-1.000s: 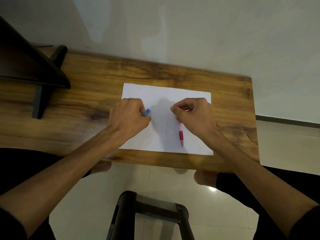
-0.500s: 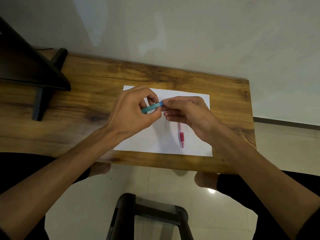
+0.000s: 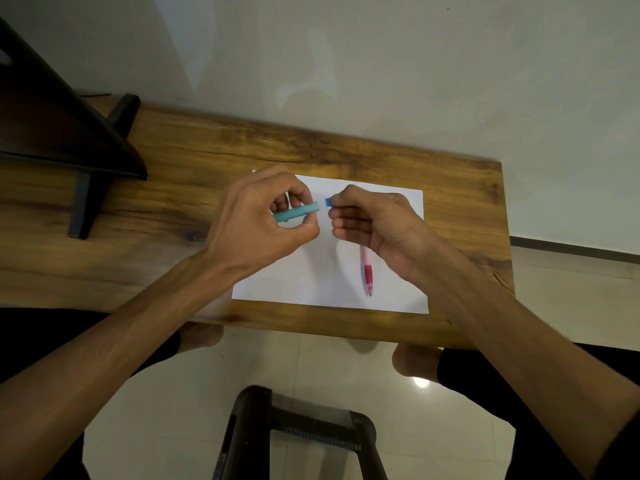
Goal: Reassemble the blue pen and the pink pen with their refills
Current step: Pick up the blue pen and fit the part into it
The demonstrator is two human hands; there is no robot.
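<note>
My left hand [image 3: 263, 220] pinches a teal-blue pen barrel [image 3: 298, 211], held nearly level above the white paper [image 3: 311, 278]. My right hand [image 3: 374, 220] grips a small darker blue pen piece [image 3: 328, 201], whose end shows just past my fingertips. A narrow gap separates this piece from the barrel's open end. The pink pen [image 3: 367, 271] lies on the paper below my right hand, tip pointing toward me, its upper end hidden by that hand. No loose refill shows.
The paper lies on a wooden table [image 3: 173, 188] against a pale wall. A black stand [image 3: 83, 143] occupies the table's left end. A black chair frame [image 3: 298, 431] sits on the tiled floor near my knees.
Both hands lifted off the paper and came together. The barrel and the blue piece met half a second ago; now they are slightly apart. The pink pen has not moved.
</note>
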